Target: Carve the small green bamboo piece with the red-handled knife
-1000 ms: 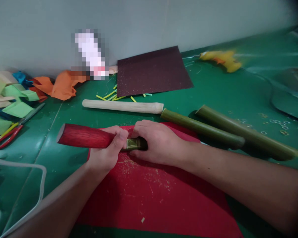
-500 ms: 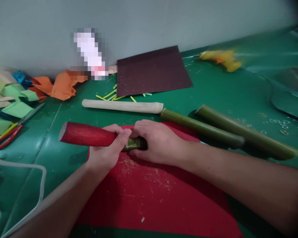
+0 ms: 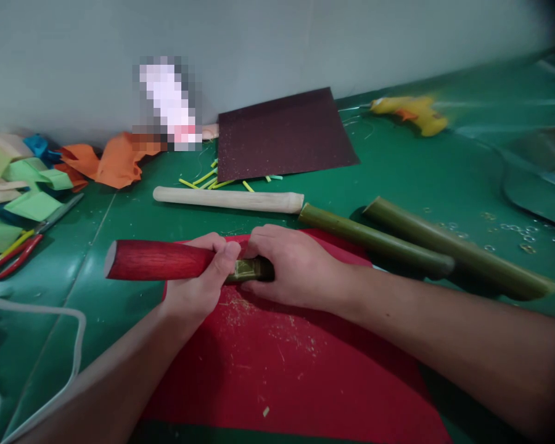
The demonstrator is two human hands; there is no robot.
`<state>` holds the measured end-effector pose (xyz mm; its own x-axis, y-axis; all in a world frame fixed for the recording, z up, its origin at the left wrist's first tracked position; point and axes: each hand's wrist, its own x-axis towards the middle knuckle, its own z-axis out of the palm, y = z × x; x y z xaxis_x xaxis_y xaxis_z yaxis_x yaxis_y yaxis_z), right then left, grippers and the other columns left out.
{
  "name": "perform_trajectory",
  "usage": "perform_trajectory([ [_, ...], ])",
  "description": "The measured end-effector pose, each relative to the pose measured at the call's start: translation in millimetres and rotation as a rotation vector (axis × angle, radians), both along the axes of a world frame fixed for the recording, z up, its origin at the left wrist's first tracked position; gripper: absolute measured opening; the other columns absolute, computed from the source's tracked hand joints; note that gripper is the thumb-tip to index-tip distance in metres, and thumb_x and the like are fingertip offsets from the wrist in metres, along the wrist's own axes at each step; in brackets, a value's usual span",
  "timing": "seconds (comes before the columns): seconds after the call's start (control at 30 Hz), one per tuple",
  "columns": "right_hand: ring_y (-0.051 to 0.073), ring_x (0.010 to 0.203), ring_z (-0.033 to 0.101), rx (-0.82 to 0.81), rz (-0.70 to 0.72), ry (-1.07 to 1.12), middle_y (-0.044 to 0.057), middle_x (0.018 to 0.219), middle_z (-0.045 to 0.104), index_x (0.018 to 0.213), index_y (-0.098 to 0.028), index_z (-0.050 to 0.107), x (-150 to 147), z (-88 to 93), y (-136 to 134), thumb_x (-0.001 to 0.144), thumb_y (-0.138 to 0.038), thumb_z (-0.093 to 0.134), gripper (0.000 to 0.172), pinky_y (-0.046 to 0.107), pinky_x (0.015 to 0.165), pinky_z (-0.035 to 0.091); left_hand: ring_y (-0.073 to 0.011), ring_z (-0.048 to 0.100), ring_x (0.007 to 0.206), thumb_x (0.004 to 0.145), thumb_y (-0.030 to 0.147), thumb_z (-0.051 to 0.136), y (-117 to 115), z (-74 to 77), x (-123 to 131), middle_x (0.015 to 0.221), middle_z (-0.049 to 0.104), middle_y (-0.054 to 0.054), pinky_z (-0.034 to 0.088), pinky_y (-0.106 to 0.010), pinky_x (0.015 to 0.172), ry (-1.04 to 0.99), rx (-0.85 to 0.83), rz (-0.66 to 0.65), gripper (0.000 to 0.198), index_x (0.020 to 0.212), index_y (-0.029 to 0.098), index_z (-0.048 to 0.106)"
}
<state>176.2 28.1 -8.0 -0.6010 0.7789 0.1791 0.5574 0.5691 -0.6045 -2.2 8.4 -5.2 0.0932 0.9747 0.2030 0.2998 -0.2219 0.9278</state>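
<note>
Nearest me, below both hands, a red sheet (image 3: 277, 376) spreads over the green surface (image 3: 129, 209), sprinkled with fine shavings (image 3: 240, 311). A white cord (image 3: 79, 345) runs left of my left forearm.

My left hand (image 3: 210, 265) is closed around a thick red handle (image 3: 161, 260), its round end pointing left; I can't tell what its other end looks like. My right hand (image 3: 296, 265) grips a green bamboo piece (image 3: 246, 270), which lies between the hands, above the sheet, a cut patch facing up.

Well left of the left hand are scissors (image 3: 21, 258) by crumpled paper (image 3: 34, 203). Just beyond the hands lies a pale stick (image 3: 229, 200); two bamboo tubes (image 3: 457, 246) slant beyond the right forearm. Farther off, past the stick, there's a dark sheet (image 3: 287, 135), and to its right a yellow glue gun (image 3: 411, 114).
</note>
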Motion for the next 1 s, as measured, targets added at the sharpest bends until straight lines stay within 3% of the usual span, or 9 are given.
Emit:
perform_trajectory([
  [0.27, 0.015, 0.075, 0.048, 0.002, 0.0, -0.014, 0.001, 0.079, 0.056, 0.089, -0.016, 0.065, 1.6, -1.7, -0.9, 0.076, -0.032, 0.072, 0.021, 0.027, 0.064, 0.032, -0.0092, 0.035, 0.045, 0.082, 0.04, 0.065, 1.8, 3.2, 7.1, 0.047, 0.041, 0.004, 0.041, -0.025, 0.051, -0.01, -0.033, 0.061, 0.039, 0.052, 0.021, 0.051],
  [0.47, 0.014, 0.075, 0.048, -0.001, 0.009, -0.021, 0.001, 0.079, 0.056, 0.09, -0.016, 0.066, 1.5, -1.7, 0.4, 0.076, -0.033, 0.073, 0.023, 0.026, 0.064, 0.033, -0.0085, 0.042, 0.048, 0.079, 0.031, 0.068, 3.6, 3.5, 11.3, 0.052, 0.049, 0.005, 0.042, -0.023, 0.051, -0.028, -0.067, 0.159, 0.028, 0.057, 0.02, 0.055],
  [0.6, 0.016, 0.077, 0.049, 0.028, 0.009, -0.032, 0.002, 0.082, 0.059, 0.092, -0.014, 0.067, 0.5, -2.5, 0.2, 0.075, -0.034, 0.073, 0.027, 0.027, 0.066, 0.035, -0.009, 0.045, 0.053, 0.083, 0.03, 0.065, 6.0, 3.5, 9.0, 0.055, 0.05, 0.005, 0.044, -0.022, 0.056, 0.117, -0.053, 0.145, 0.026, 0.06, 0.02, 0.057],
  [0.77, 0.016, 0.079, 0.05, 0.012, 0.001, 0.0, 0.002, 0.081, 0.058, 0.09, -0.016, 0.067, 1.2, -3.9, -0.9, 0.074, -0.031, 0.073, 0.023, 0.026, 0.067, 0.036, -0.0092, 0.037, 0.046, 0.087, 0.037, 0.06, 4.9, 2.9, 6.7, 0.048, 0.041, 0.005, 0.038, -0.024, 0.049, 0.005, -0.045, 0.113, 0.038, 0.055, 0.02, 0.051],
  [1.0, 0.015, 0.079, 0.05, 0.004, -0.008, 0.008, 0.0, 0.08, 0.056, 0.09, -0.017, 0.067, 1.1, -5.4, 0.1, 0.074, -0.03, 0.072, 0.021, 0.026, 0.068, 0.035, -0.0113, 0.041, 0.051, 0.09, 0.044, 0.056, 3.9, -1.5, 0.8, 0.052, 0.045, 0.002, 0.04, -0.027, 0.055, 0.013, -0.001, 0.018, 0.043, 0.055, 0.02, 0.052],
])
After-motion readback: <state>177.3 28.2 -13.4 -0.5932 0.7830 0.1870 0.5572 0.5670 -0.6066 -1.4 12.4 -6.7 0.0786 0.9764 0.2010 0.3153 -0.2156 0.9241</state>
